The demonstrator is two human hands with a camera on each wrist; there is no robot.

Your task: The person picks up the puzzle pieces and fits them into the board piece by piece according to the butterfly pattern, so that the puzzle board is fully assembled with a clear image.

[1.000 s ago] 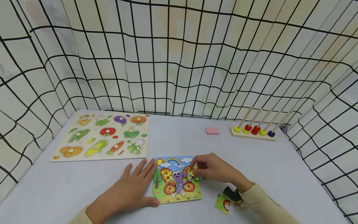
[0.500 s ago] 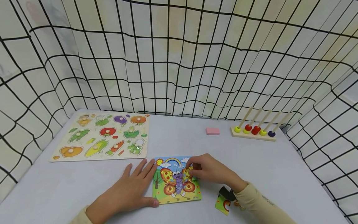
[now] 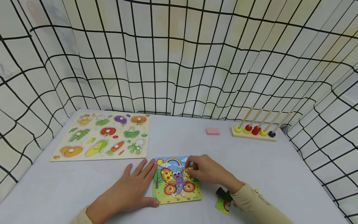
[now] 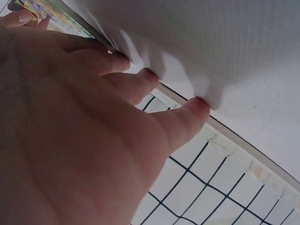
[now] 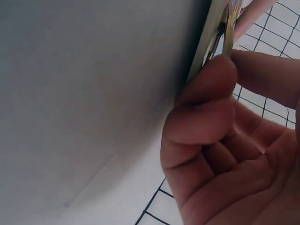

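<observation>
A square butterfly jigsaw puzzle [image 3: 163, 197] lies on the white table between my two hands. My left hand [image 3: 123, 189] rests with fingers spread and straight, its fingertips and thumb touching the puzzle's left edge. At the puzzle's upper right, my right hand [image 3: 209, 170] pinches a puzzle piece [image 5: 228, 40] between thumb and finger. In the right wrist view that piece is seen edge-on, tilted against the board [image 5: 202, 49]. My fingers hide part of the butterfly's right wing. A loose green puzzle piece [image 3: 222, 206] lies by the right wrist, with others partly hidden under the sleeve.
A vegetable peg board [image 3: 92, 141] lies at the back left. A pink block [image 3: 212, 131] and a bead stacker [image 3: 253, 136] with upright wooden rods stand toward the back right. Black netting [image 3: 167, 62] over white sheeting surrounds the table's back and sides.
My right hand has moved left with the puzzle piece, farther over the butterfly's right wing, then nearly stopped. More of the loose pieces is covered by the sleeve. The left hand has stayed put.
</observation>
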